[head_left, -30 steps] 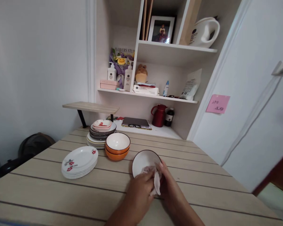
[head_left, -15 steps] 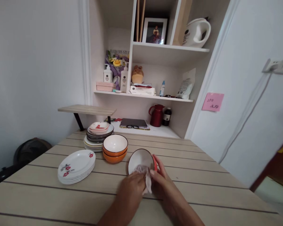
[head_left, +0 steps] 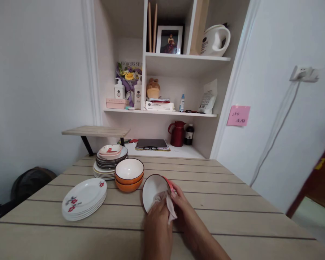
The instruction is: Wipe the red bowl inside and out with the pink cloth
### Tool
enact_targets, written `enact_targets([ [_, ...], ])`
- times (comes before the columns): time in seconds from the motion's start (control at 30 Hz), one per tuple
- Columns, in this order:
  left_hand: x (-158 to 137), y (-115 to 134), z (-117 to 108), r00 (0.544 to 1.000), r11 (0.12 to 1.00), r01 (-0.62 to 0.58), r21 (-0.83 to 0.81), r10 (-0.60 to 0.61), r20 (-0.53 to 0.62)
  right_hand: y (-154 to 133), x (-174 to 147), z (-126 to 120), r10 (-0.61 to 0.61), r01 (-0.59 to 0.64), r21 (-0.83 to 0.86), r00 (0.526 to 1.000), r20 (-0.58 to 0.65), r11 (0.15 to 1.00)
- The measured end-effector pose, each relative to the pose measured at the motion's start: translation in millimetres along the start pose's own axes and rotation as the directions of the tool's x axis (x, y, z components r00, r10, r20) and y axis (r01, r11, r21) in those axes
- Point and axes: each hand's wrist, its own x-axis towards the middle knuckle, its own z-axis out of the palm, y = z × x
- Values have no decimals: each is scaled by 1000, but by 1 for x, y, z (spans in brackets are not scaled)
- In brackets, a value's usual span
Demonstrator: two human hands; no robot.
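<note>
The left hand bunches a thin, pale pinkish cloth inside a round bowl that is white inside, red outside and dark at the rim. That hand's fingertips are hard to see in the folds. The right hand pinches the bowl's red side, and some of its fingers are hidden. The bowl is tipped over the table, near the middle, and I can't tell if its bottom touches the wood. Both arms are cut off at the bottom. A dark, rounded thing past the table's left side is too dim to name.

The table is light brown wood with dark lines across it. Behind it are white shelves in a pale wall. One square pink paper note is stuck on the right, with writing too small to read.

Two round orange bowls with white insides sit one in the other, just left of the red bowl. One pile of white plates with red flowers is nearby, but the edges are too close to count. Behind is one taller pile of dark-rimmed plates. I see one shiny red jug and one dark bottle with a white label.
</note>
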Motion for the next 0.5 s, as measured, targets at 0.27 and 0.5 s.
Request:
enact_targets([
  [0.27,1,-2,-3,1000,999,-10,54,10,15,-3,-10,2,-82,87,-128,996,45,988],
  [0.5,-6,-10,3,975,973,-138,182,102,196,5,2,-6,-27,30,34,995,-95,999],
])
